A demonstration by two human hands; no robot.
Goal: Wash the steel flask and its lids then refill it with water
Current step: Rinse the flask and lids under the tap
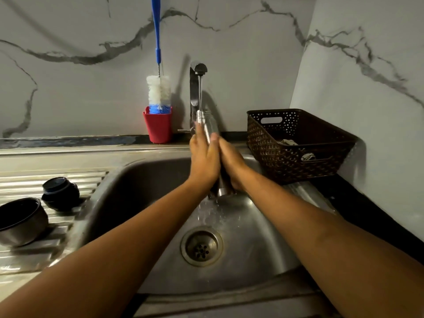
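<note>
The steel flask [207, 125] was over the sink [142, 180], sandwiched between the person's two hands under the running tap [197, 88]. The left hand [204, 157] lay flat against the flask's left side, its fingers straight and pointing up along the body, pressing rather than wrapping. The right hand [231, 162] cupped the flask from the right, with the thumb laid up along the metal and the other fingers passing behind the body out of sight, so it gripped the flask. Only the two ends of the flask showed: the neck and mouth stood out above the fingertips, and the base stuck out below the heels of the hands.

The flask's long axis ran steeply, close to upright but tilted. The mouth pointed up and away from the person towards the spout, and the base pointed down and towards the person, a little to the right. The stream of water met the flask at its mouth, and water ran off the base into the basin above the drain [201, 246].

On the ribbed drainboard to the left, well apart from the hands, sat the steel cup lid [21, 222] and, just beside it, the dark inner lid [60, 192].
</note>
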